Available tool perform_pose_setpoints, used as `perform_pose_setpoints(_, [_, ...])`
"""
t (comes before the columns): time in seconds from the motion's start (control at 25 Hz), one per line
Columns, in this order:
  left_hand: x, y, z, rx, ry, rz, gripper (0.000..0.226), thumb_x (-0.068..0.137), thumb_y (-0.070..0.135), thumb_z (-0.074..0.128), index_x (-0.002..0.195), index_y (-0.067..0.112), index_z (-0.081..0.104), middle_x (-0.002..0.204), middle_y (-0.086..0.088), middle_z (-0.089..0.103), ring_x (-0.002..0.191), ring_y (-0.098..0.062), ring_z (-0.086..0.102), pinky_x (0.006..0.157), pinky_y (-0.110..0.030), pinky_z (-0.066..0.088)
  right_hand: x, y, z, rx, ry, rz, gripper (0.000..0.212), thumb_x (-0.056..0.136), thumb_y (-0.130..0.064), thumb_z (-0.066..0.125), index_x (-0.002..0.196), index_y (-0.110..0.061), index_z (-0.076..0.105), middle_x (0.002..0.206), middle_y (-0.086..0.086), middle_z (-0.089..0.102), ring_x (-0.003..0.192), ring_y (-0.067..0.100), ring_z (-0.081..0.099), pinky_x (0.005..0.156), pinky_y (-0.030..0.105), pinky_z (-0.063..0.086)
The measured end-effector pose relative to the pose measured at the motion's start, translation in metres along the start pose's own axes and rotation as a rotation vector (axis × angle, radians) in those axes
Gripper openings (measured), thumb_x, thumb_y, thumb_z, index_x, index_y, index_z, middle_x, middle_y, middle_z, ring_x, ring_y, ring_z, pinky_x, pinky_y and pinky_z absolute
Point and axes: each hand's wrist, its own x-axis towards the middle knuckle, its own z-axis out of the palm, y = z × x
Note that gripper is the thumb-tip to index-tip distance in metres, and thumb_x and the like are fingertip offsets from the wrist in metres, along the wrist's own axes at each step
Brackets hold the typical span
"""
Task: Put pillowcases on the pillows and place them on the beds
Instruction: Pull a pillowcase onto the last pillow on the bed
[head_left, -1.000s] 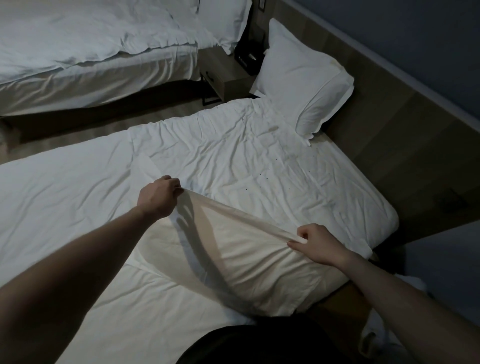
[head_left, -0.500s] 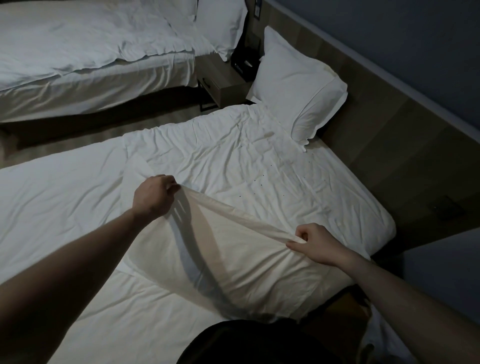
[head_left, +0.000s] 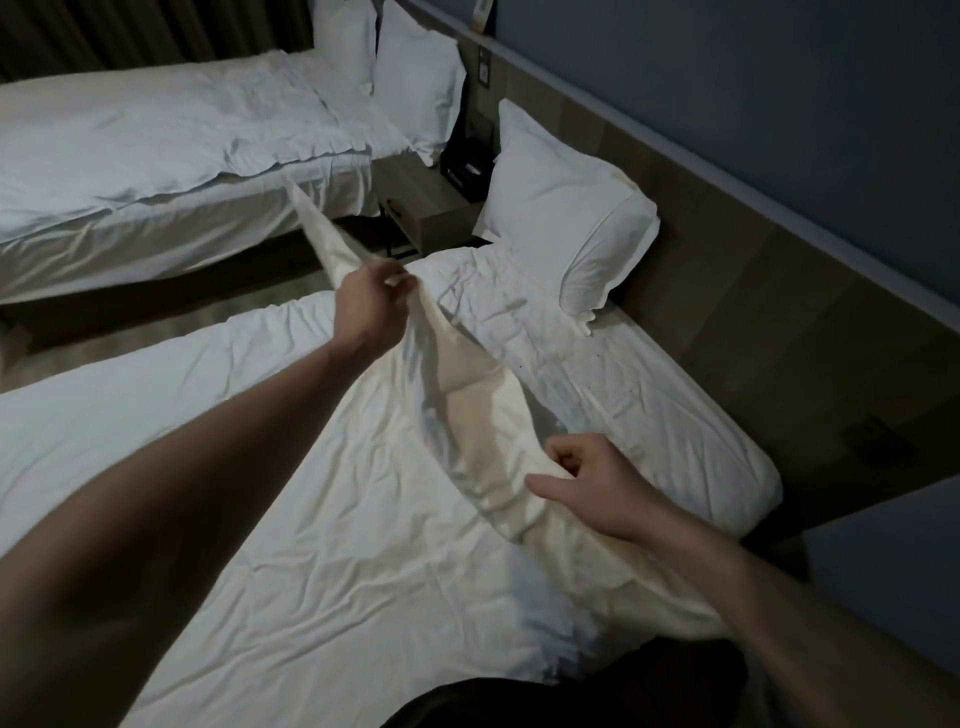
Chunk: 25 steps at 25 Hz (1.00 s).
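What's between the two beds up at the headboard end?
In the head view, a wooden nightstand stands between the near bed and far bed, with a black box on it.

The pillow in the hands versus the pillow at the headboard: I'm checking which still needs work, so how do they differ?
The pillow in the hands is lifted and sagging between the left hand and right hand; the pillow at the headboard leans on the headboard, untouched. The held one looks cream and limp; the other looks white, plump, with a flanged case fully on. Both belong to the near bed.
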Motion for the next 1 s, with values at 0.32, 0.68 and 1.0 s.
perform_pose_setpoints(0.32, [-0.079, 0.021, 0.049, -0.235, -0.566, -0.149, 0.057, 0.076, -0.001, 0.065, 0.131, 0.01, 0.058, 0.143, -0.018, 0.052, 0.101, -0.022, 0.063, 0.076, -0.026, 0.053, 0.046, 0.066, 0.051, 0.378, 0.383, 0.363, 0.015, 0.081, -0.007, 0.077, 0.072, -0.001, 0.066, 0.072, 0.009, 0.063, 0.071, 0.02, 0.057, 0.064, 0.035, 0.044])
perform_pose_setpoints(0.68, [-0.231, -0.015, 0.074, 0.113, -1.008, -0.353, 0.11, 0.061, 0.068, 0.084, 0.15, 0.022, 0.039, 0.146, -0.001, 0.054, 0.128, -0.024, 0.055, 0.102, -0.036, 0.049, 0.055, 0.076, 0.068, 0.587, 0.208, 0.564, 0.017, 0.099, -0.006, 0.064, 0.114, -0.002, 0.07, 0.107, 0.017, 0.074, 0.093, 0.028, 0.07, 0.072, 0.034, 0.059])
perform_pose_setpoints(1.0, [-0.206, -0.048, 0.081, 0.114, -1.016, -0.193, 0.026, 0.08, 0.037, 0.062, 0.09, 0.018, 0.075, 0.089, 0.005, 0.078, 0.087, -0.017, 0.071, 0.086, -0.038, 0.058, 0.071, 0.087, 0.029, 0.19, 0.088, 0.478, 0.019, 0.1, -0.022, 0.067, 0.095, -0.004, 0.069, 0.102, 0.026, 0.076, 0.087, 0.028, 0.069, 0.063, 0.028, 0.052])
